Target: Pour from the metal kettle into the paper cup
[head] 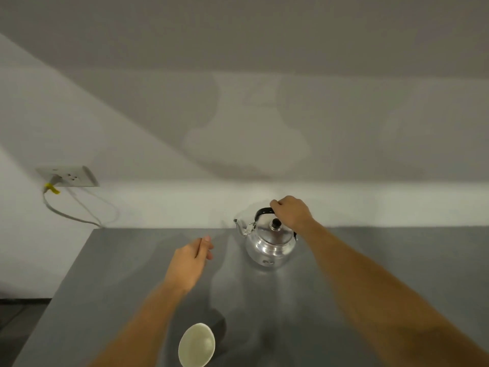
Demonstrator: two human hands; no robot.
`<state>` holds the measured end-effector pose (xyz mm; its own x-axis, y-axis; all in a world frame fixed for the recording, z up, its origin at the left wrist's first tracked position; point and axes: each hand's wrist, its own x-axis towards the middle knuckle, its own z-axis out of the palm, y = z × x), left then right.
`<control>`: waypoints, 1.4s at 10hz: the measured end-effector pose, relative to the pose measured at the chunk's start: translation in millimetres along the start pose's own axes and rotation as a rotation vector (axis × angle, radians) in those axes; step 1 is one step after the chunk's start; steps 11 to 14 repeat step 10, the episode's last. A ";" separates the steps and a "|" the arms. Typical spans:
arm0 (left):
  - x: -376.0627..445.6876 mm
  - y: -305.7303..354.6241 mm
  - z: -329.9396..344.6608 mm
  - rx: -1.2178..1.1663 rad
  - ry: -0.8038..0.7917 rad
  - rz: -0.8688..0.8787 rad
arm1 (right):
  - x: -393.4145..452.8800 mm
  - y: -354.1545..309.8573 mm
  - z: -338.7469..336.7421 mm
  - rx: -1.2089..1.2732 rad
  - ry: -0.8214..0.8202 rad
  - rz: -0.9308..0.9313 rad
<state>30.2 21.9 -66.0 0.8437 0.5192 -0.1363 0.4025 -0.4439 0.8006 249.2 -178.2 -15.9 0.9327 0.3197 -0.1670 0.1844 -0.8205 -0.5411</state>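
Note:
A shiny metal kettle (271,243) stands upright near the back edge of the grey table (111,282), spout pointing left, black knob on its lid. My right hand (291,211) is closed around its black handle from above. My left hand (191,262) hovers over the table to the left of the kettle, fingers loosely curled, holding nothing. The white paper cup (196,345) stands upright near the front edge, between my forearms; its inside looks empty.
A pale wall rises right behind the table. A wall socket (69,176) with a plugged grey cable (66,214) sits at the left. The table's left edge drops to a dark floor (21,313).

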 end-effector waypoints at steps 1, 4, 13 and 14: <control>1.9 -3.1 3.6 -0.003 -0.008 -0.014 | 9.6 -3.7 4.9 0.002 -0.014 -0.005; -0.8 -6.9 5.1 -0.006 0.003 -0.030 | 13.7 -6.3 15.4 -0.056 -0.026 -0.029; -35.7 16.8 -19.1 0.005 0.019 0.033 | -35.5 -17.1 -1.2 -0.212 0.182 -0.260; -35.7 16.8 -19.1 0.005 0.019 0.033 | -35.5 -17.1 -1.2 -0.212 0.182 -0.260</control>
